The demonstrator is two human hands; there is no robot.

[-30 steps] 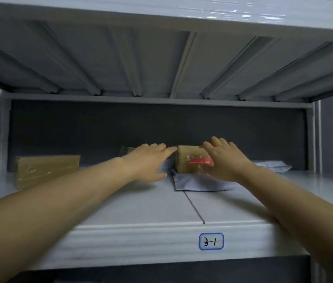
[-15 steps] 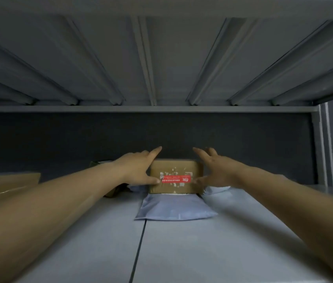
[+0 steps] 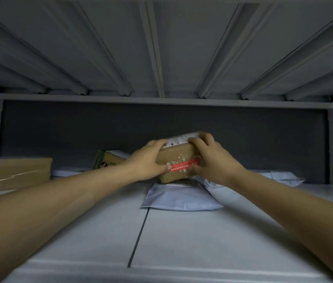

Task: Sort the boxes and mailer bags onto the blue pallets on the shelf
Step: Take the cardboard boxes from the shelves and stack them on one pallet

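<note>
Mailer bag (image 3: 180, 199) lies flat mid-shelf (image 3: 182, 246). Just behind it, left hand (image 3: 147, 162) and right hand (image 3: 212, 160) both grip the brown box (image 3: 179, 158), tilted over the bag's far edge. Beyond, large box (image 3: 12, 172) and second bag (image 3: 280, 176) sit loose and no blue pallet is visible, so sorting looks early.

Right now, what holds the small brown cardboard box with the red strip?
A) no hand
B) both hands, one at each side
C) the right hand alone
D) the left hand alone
B: the left hand grips the left side of the small brown cardboard box and the right hand grips its right side, above a pale grey mailer bag.
</note>
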